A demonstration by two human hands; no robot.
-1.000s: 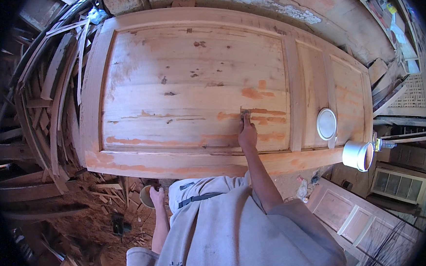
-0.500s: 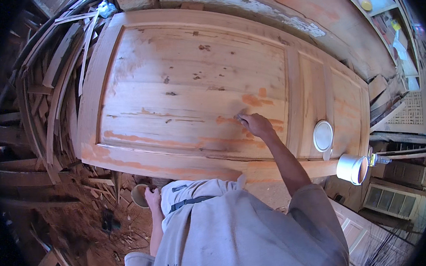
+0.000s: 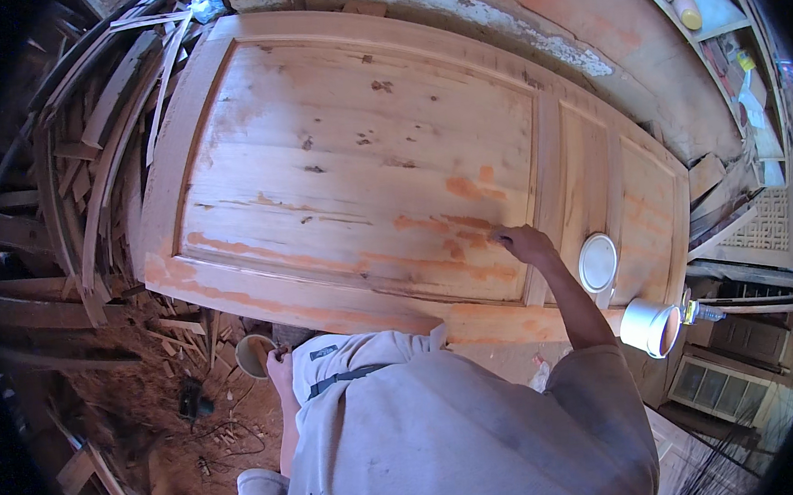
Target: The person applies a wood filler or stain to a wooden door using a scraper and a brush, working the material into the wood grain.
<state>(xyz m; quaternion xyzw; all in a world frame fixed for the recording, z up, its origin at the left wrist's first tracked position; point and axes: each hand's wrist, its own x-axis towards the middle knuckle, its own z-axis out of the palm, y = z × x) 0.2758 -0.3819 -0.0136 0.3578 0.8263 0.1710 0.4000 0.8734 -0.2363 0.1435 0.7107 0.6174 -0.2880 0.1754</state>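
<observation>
R hand (image 3: pixel 516 240): I see it pressed on the door (image 3: pixel 355 168), fingers bunched on smth small; can't tell what, prob a putty knife or rag.
L hand (image 3: pixel 279 363): gripping a small cup (image 3: pixel 251 354) of filler, below the door's near edge.
Door pos: lies flat in front of me, wood scraps (image 3: pixel 94 193) off its L end.
Door axis: long axis runs L–R, R end angled down-right.
Filler marks: orange patches (image 3: pixel 466 189) just L of the R hand.
Technique: I'd judge thin passes w/ the grain, firm pressure, work fill into cracks, feather edges.
Nearby: white lid (image 3: pixel 597 262) on door, white tub (image 3: pixel 648 326) at its R corner.
</observation>
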